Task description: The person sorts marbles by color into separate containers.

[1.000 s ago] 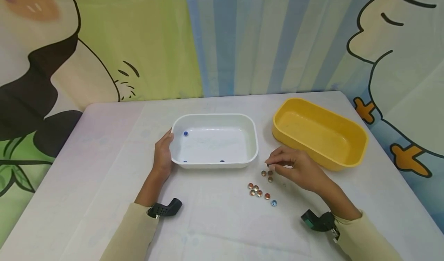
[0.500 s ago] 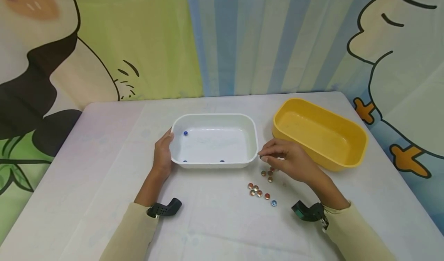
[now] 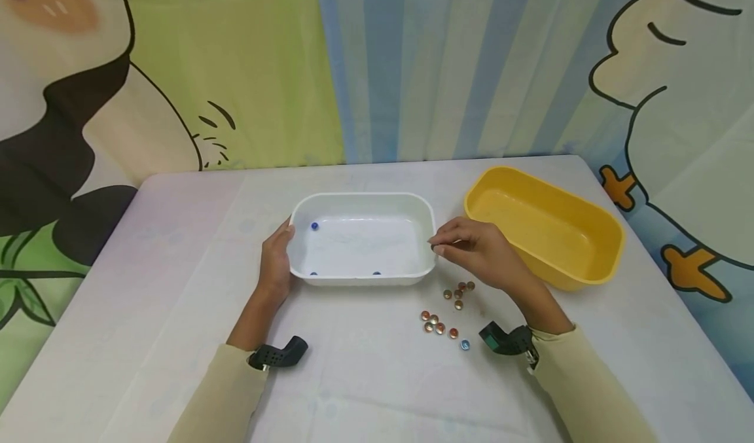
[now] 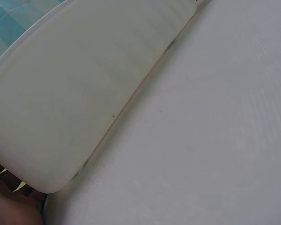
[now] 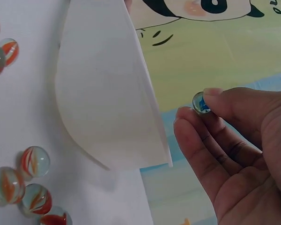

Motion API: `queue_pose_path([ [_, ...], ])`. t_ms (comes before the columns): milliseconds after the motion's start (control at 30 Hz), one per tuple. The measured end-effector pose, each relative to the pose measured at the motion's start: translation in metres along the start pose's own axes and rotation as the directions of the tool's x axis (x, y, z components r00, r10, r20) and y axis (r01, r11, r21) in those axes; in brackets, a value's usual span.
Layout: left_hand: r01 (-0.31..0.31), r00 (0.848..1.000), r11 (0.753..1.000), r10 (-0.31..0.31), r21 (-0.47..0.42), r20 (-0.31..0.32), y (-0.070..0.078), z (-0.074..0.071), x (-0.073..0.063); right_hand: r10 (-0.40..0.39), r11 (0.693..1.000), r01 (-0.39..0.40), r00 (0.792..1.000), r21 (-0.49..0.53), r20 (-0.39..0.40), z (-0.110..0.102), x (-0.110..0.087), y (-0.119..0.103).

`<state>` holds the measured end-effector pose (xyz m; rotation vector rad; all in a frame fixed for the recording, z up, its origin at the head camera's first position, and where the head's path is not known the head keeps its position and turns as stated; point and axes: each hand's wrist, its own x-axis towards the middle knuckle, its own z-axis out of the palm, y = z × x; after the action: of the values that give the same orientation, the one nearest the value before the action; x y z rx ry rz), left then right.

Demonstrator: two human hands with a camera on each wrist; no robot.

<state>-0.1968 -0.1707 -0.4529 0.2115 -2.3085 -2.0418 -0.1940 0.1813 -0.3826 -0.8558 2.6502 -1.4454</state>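
Observation:
My left hand grips the left end of a white tray, thumb at the rim. Three blue marbles lie inside the tray; one blue marble is near its left wall. At the tray's right rim my right hand pinches a clear marble with a blue swirl between thumb and fingers. On the table below that hand lie several orange-swirled marbles in two loose groups. A single blue marble lies at their near end. In the left wrist view the tray's side covers most of the left fingers.
A yellow tray stands at the back right, angled, just beyond the right hand. A white cloth covers the table. A printed curtain hangs behind the table's far edge.
My right hand has moved left and away from me, from above the loose marbles to the white tray's right rim, carrying the pinched marble. The left hand stays on the tray.

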Motion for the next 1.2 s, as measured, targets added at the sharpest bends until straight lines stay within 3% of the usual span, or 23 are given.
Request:
queue_pose_path([
  [300, -0.001, 1.0, 1.0, 0.001, 0.007, -0.01, 0.001, 0.0, 0.0, 0.077, 0.995, -0.077, 0.997, 0.057, 0.002, 0.004, 0.018, 0.001],
  [667, 0.007, 1.0, 1.0, -0.007, -0.01, -0.004, 0.001, -0.001, 0.001, 0.152, 0.987, -0.153, 0.988, 0.051, 0.019, 0.006, 0.035, 0.005],
  [1200, 0.026, 1.0, 1.0, -0.026, 0.01, -0.008, 0.003, -0.001, 0.001, 0.197, 0.977, -0.204, 0.976, 0.07, 0.093, 0.004, 0.055, 0.008],
])
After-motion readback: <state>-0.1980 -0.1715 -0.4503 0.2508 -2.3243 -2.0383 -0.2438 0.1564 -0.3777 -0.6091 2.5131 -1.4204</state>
